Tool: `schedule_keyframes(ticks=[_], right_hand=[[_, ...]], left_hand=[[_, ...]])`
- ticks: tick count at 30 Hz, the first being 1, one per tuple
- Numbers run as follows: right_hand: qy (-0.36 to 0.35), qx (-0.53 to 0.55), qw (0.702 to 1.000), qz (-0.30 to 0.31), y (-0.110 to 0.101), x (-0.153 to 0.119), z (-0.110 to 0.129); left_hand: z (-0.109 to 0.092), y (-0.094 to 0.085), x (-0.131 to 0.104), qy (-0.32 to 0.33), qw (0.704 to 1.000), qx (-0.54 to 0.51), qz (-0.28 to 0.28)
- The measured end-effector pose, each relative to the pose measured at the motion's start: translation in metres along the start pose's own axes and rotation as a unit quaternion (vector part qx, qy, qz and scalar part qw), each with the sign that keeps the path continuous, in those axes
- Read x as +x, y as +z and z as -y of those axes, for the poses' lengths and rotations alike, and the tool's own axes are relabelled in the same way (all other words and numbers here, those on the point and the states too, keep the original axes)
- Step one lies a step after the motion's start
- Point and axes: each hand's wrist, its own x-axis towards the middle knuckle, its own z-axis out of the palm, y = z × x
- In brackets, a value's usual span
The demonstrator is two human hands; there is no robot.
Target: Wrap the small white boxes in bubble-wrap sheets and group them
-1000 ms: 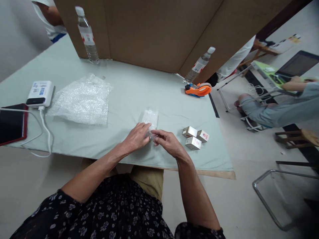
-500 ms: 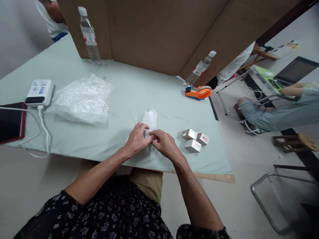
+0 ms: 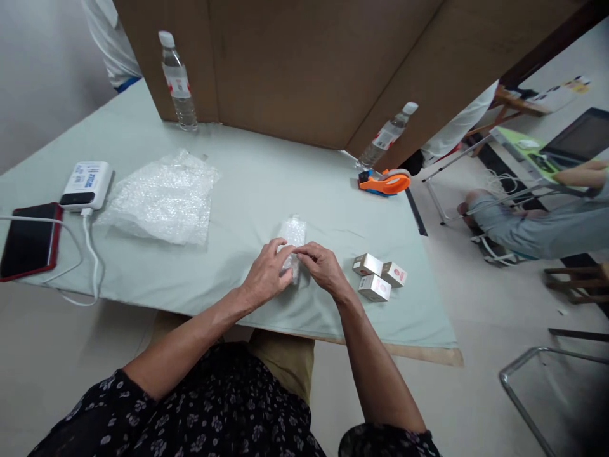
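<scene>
A narrow bubble-wrap packet (image 3: 294, 231) lies on the pale green cloth in front of me; what is inside cannot be made out. My left hand (image 3: 267, 271) grips it from the left, thumb near its lower end and fingers across its middle. At the packet's right edge, my right hand (image 3: 324, 266) has thumb and forefinger pinched together, meeting the left fingertips. Whatever lies in that pinch is too small to name. Three small white boxes (image 3: 374, 288) stand close together to the right of my right hand.
Loose bubble wrap (image 3: 162, 200) spreads at the left, beside a white power bank (image 3: 88, 184) and a cabled phone (image 3: 29, 241). Behind stand two water bottles (image 3: 179, 89), a cardboard panel (image 3: 285, 70) and an orange tape dispenser (image 3: 392, 183). Another person sits at the right.
My left fingers have spread and the thumb has moved down the packet, showing more of it. The right hand has drawn slightly right, still pinched. The whole view has shifted a little.
</scene>
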Motion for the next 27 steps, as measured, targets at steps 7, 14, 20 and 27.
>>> schedule_keyframes(ticks=[7, 14, 20, 27], right_hand=[[0.044, 0.049, 0.996, -0.052, 0.0, -0.001, -0.009], [0.217, 0.133, 0.963, -0.087, 0.002, 0.029, -0.025], [0.188, 0.162, 0.969, -0.018, 0.01, 0.057, -0.022], [0.109, 0.232, 0.963, -0.076, 0.018, 0.034, -0.005]], left_hand=[[-0.001, -0.003, 0.001, 0.049, 0.995, 0.08, 0.039], [-0.002, -0.003, 0.001, 0.05, 0.994, 0.09, 0.042], [-0.003, -0.006, 0.004, 0.053, 0.994, 0.073, 0.061], [0.002, -0.005, 0.004, 0.042, 0.995, 0.054, 0.067]])
